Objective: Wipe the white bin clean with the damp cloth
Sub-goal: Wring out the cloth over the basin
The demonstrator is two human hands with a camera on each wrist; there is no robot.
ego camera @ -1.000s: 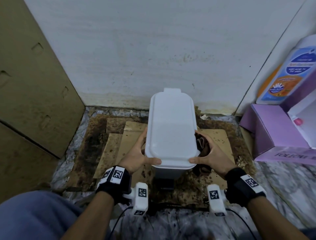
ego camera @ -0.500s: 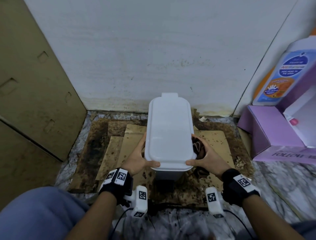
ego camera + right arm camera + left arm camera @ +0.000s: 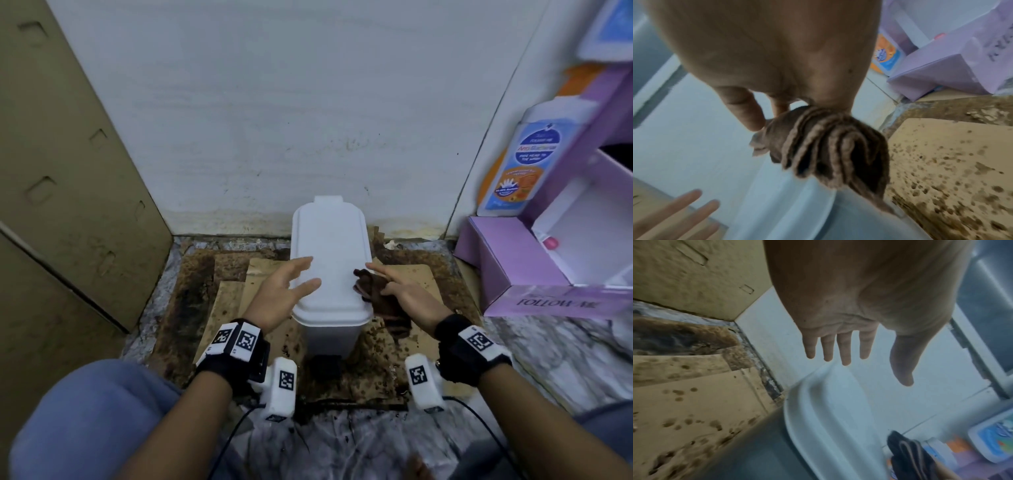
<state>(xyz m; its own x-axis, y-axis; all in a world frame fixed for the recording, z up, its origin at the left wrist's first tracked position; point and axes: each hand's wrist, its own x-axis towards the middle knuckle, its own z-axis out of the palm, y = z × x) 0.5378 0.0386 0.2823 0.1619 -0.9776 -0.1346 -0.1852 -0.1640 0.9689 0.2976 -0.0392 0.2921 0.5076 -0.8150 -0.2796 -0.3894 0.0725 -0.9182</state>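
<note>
The white bin (image 3: pixel 330 253) stands upright with its lid down on stained cardboard, close to the back wall. My left hand (image 3: pixel 308 272) hovers at the lid's left edge with its fingers (image 3: pixel 845 352) straight and spread, holding nothing. My right hand (image 3: pixel 376 278) is at the lid's right edge and grips a bunched brown cloth (image 3: pixel 380 298). The index finger points forward, and the thumb presses the cloth (image 3: pixel 828 154) into the palm. The cloth hangs beside the lid's rim (image 3: pixel 777 186); whether it touches I cannot tell.
A tall cardboard panel (image 3: pixel 68 188) stands close on the left. A purple box (image 3: pixel 534 274) and a blue-labelled bottle (image 3: pixel 527 154) sit on the right. Spotted cardboard sheets (image 3: pixel 233 301) cover the floor around the bin. The bin's black pedal (image 3: pixel 325 365) faces me.
Both hands have let go of the lid's front corners and lifted a little. My left hand has opened flat. The right keeps the cloth.
</note>
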